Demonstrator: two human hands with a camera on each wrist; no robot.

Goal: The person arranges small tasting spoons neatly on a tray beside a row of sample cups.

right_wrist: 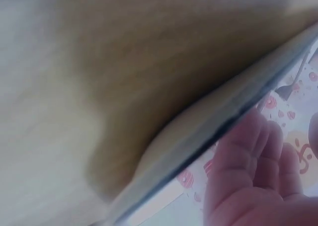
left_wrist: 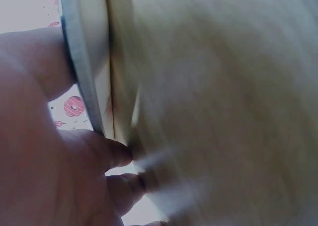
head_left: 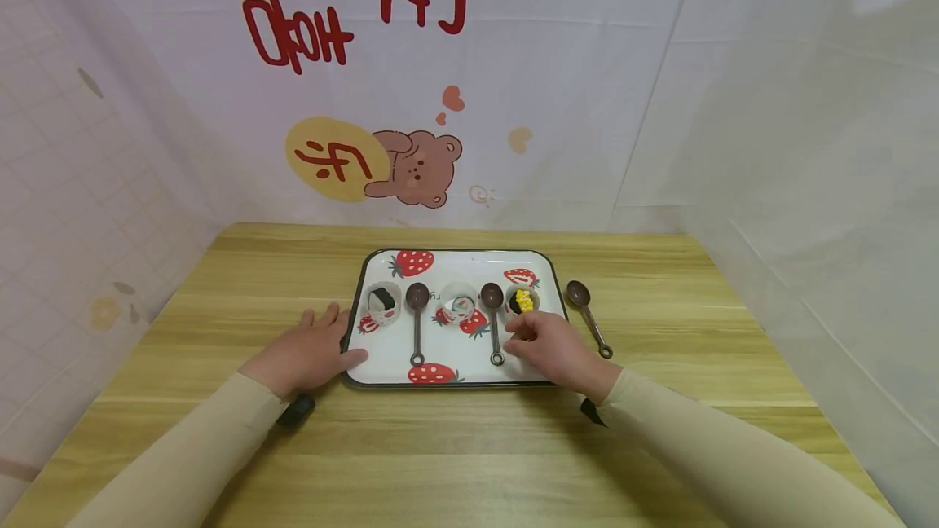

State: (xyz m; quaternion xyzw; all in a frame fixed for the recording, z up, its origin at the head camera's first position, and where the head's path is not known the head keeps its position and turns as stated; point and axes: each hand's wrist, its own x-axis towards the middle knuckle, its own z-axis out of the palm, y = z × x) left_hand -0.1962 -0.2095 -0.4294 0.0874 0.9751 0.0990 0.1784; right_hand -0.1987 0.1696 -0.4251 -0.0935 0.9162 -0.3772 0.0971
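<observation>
A white strawberry-print tray (head_left: 455,353) with a dark rim lies on the table. My left hand (head_left: 311,353) rests at its left edge, thumb over the rim and fingers spread on the wood. Above the tray's lower right part is my right hand (head_left: 552,346), fingers loosely bent, with nothing visible in it. Nearest to it are a brown spoon (head_left: 492,297) and a small cup (head_left: 534,297) of yellow-topped sushi (head_left: 524,301). Another brown spoon (head_left: 417,297) lies between a cup with a rice ball (head_left: 381,300) and a middle cup with a sushi roll (head_left: 463,305).
A third brown spoon (head_left: 579,294) lies on the wooden table (head_left: 660,308), just right of the tray. Behind the table hangs a printed white cloth (head_left: 572,104), and pale cloth walls stand at both sides.
</observation>
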